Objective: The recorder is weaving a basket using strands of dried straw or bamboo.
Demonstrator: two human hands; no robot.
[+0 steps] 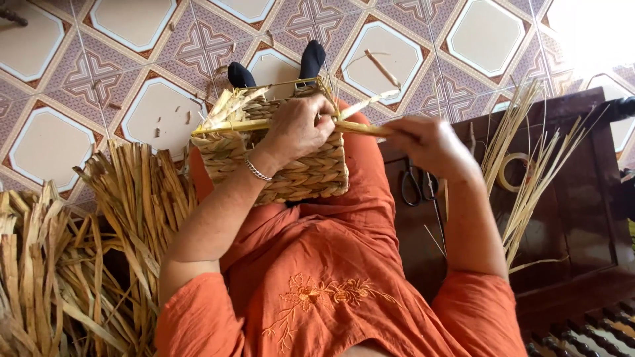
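both hands, left hand (297,129) and right hand (423,142), grip a straw strand (357,127) above patterned floor tiles (59,79).

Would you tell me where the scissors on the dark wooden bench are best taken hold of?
Probably by the loop handles of the scissors, coming from above: they lie flat on the bench just under the right hand, loops toward it and blades pointing away.
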